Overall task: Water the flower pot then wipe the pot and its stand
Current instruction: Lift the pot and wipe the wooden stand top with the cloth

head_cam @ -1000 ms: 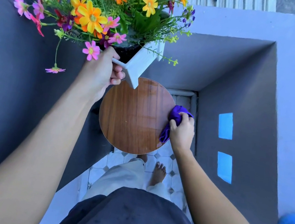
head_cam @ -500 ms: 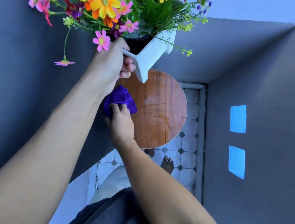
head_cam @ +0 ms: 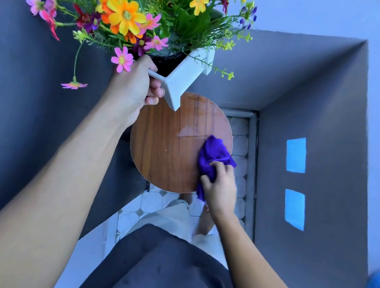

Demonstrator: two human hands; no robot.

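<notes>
Fingers (head_cam: 213, 173) of the right hand (head_cam: 220, 189) bunch a crumpled purple cloth (head_cam: 212, 156) against the round wooden stand top (head_cam: 168, 145); farther off, left-hand fingers (head_cam: 153, 91) clamp the white square flower pot (head_cam: 182, 79), tilted, lifted, holding multicoloured flowers (head_cam: 125, 14).

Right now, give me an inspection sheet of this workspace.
Surface: round wooden stand top, glossy, wet patch near its middle.
Job's things: flower pot lifted, tilted off the stand; purple cloth on the stand's right edge.
Clutter: nothing seen.
Grippers: left hand holds the pot; right hand grips the cloth.
Cables: nothing seen.
Surroundings: grey walls, two blue tape patches, tiled floor, bare foot below.
</notes>
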